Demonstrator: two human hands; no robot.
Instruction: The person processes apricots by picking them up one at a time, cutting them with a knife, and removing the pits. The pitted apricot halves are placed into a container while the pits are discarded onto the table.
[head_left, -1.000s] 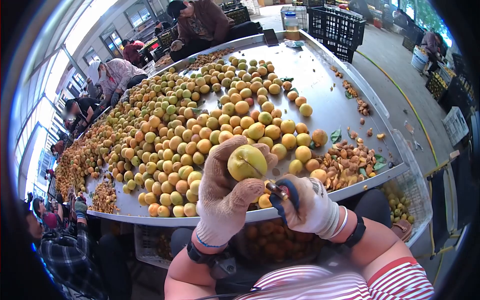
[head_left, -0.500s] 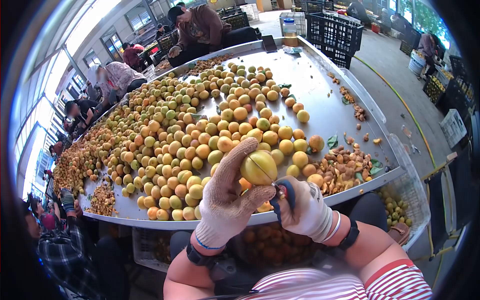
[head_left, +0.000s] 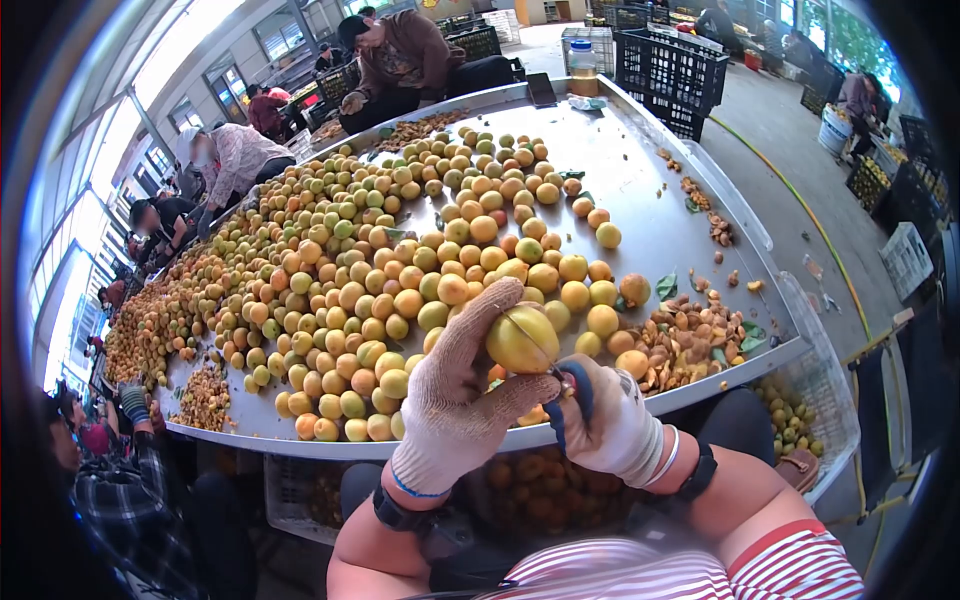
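Observation:
My left hand, in a knitted glove with brownish fingers, is closed around a yellow-green apricot above the table's near edge. My right hand, in a white glove with dark blue fingertips, grips a small knife. The thin blade lies against the apricot's lower right side, where a dark line runs over the skin. Most of the knife's handle is hidden in the glove. Just beyond my hands, loose apricots cover much of the metal table.
Right of my hands lies a heap of brown and orange fruit scraps with leaves. A clear crate of green fruit stands below the table's right corner. Black crates and a lidded jar are at the back. Other people sit along the far-left side.
The apricot has turned slightly in my left hand, and the cut line sits further right on it. Both hands keep their grips. A person at the left has shifted an arm.

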